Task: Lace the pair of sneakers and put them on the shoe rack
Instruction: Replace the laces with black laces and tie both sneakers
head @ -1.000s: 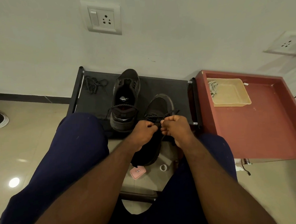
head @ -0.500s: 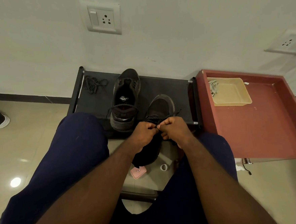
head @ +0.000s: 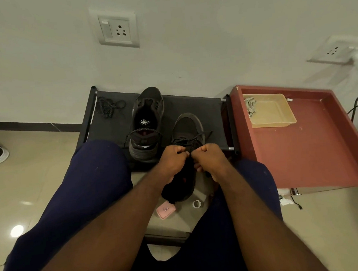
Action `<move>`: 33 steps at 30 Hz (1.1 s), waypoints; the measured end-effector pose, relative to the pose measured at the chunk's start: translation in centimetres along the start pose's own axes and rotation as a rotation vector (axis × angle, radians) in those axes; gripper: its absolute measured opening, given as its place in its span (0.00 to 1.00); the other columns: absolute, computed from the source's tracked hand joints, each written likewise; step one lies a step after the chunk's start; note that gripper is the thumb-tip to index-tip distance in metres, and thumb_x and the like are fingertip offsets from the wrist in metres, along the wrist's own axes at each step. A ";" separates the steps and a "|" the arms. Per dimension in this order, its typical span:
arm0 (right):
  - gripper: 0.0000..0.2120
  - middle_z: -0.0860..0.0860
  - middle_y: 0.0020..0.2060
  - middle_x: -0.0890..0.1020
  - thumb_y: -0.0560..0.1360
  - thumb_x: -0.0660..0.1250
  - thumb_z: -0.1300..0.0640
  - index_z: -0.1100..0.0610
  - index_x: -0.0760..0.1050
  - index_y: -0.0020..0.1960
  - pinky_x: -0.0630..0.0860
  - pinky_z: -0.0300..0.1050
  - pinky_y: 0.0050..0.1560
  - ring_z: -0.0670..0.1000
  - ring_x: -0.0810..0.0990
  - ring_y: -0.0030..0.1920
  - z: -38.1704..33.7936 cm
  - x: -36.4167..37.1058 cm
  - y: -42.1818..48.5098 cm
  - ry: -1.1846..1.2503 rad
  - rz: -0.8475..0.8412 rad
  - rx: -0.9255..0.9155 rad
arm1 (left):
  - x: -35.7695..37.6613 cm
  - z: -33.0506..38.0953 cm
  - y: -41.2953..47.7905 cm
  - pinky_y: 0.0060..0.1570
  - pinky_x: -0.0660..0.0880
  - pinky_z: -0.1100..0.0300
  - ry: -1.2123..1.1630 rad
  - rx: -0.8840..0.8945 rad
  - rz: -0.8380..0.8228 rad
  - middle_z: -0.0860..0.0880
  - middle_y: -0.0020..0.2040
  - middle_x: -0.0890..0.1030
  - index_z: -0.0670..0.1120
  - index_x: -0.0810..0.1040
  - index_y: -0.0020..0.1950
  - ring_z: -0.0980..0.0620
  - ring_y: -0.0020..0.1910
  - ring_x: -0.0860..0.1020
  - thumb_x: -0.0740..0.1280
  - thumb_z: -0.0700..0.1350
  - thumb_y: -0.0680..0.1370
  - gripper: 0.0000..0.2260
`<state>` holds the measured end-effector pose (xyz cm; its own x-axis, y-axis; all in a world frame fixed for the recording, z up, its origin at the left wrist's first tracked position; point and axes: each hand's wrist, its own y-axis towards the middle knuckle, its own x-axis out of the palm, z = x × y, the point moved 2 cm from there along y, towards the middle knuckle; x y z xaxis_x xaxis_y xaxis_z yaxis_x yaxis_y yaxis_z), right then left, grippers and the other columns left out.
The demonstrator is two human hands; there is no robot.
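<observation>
You were partway through lacing one sneaker (head: 185,124). Your left hand (head: 173,159) and right hand (head: 209,156) were both clenched, knuckles almost touching, each pinching a strand of its lace (head: 192,141). The sneaker sat at the front edge of the shoe rack (head: 204,110), toward its right end, with its heel end out past that edge toward you. Its long axis ran front to back, toe toward the wall (head: 189,50). The other sneaker (head: 147,120) stood on the rack just to its left. As I judged it, your next move called for drawing both strands evenly snug before threading on.
</observation>
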<state>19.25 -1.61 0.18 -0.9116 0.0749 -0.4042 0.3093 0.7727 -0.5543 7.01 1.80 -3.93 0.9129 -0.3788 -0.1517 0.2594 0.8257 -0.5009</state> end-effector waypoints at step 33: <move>0.18 0.55 0.35 0.79 0.77 0.67 0.44 0.58 0.76 0.39 0.70 0.45 0.38 0.57 0.80 0.40 1.2 -0.9 1.2 -0.488 0.087 0.008 | 0.7 0.6 -0.4 0.37 0.75 0.69 -0.091 -0.019 0.040 0.49 0.42 0.83 0.44 0.83 0.50 0.55 0.42 0.81 0.64 0.37 0.80 0.08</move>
<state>20.80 -1.50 -1.02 -0.6496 -0.1668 -0.7417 0.3822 0.7717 -0.5083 7.73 1.49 -3.36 0.9475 -0.3057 -0.0941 0.2173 0.8311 -0.5120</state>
